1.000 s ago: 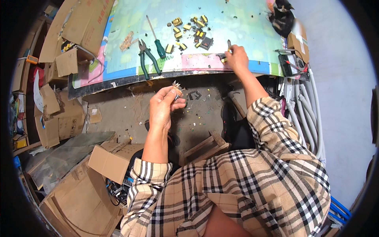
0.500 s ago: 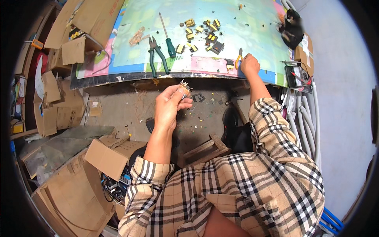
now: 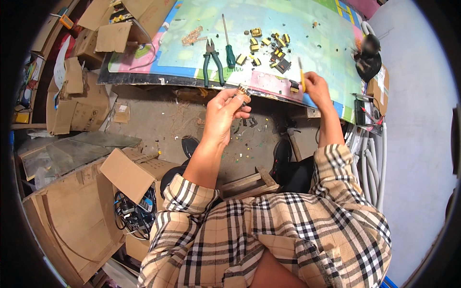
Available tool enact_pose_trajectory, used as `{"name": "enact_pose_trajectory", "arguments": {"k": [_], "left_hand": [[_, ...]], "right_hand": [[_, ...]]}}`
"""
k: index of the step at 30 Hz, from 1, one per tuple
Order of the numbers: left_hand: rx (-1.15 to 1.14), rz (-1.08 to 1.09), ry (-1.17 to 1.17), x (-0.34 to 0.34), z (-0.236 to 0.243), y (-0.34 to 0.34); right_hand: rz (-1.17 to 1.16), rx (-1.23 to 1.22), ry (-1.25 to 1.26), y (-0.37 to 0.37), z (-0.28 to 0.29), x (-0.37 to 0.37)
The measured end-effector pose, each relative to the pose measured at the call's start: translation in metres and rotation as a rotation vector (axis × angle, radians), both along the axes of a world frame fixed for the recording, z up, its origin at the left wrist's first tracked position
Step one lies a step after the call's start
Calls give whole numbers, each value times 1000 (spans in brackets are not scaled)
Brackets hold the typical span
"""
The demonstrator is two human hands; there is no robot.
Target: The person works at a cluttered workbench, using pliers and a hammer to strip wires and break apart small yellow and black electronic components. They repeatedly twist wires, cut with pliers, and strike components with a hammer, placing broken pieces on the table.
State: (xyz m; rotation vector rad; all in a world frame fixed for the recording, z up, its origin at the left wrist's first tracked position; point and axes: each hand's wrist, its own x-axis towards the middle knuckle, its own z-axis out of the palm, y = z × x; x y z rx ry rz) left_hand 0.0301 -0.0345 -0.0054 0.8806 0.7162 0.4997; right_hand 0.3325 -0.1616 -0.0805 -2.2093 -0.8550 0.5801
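My left hand (image 3: 222,115) is closed around a small component with copper windings and metal pins (image 3: 243,92), held out in front of the bench edge. My right hand (image 3: 315,89) grips a slim yellow-handled tool (image 3: 302,77) over the colourful mat (image 3: 177,62), beside a black-and-yellow component (image 3: 294,86). Farther back on the mat lie green-handled pliers (image 3: 219,72), a green-handled screwdriver (image 3: 230,56), several small black-and-yellow parts (image 3: 281,65) and a tangle of copper wire (image 3: 191,36).
Cardboard boxes (image 3: 125,175) and glass sheets (image 3: 81,149) crowd the left. A black cat (image 3: 367,62) sits at the mat's right edge, near a meter with leads (image 3: 361,111). Pale pipes (image 3: 372,173), a wooden stool (image 3: 247,182) and a hammer (image 3: 294,146) are below.
The view has shifted, so the bench appears farther right. My right hand has lifted the yellow-handled tool more upright from the mat. My left hand still holds the copper component.
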Motion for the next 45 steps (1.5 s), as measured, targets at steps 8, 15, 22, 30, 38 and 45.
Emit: {"name": "enact_pose_trajectory", "arguments": {"k": [8,15,22,30,38,45], "left_hand": [[-168,-248,-281,-5,13,13],[-184,-171,-221,-12,1,13],[-145,-201,-138,-11,0,8],[114,-57,1,-6,7,3],[-21,81,84,-16,6,19],[-7,70,91,-14,5,16]], "right_hand": [[377,316,1343,25,60,-151],[356,342,1364,27,56,-155],[443,242,1353,22,57,-163],[357,157,1319,27,59,-164],[446,296,1269,18,68,-160],[519,251,1436,18,66,-159]]}}
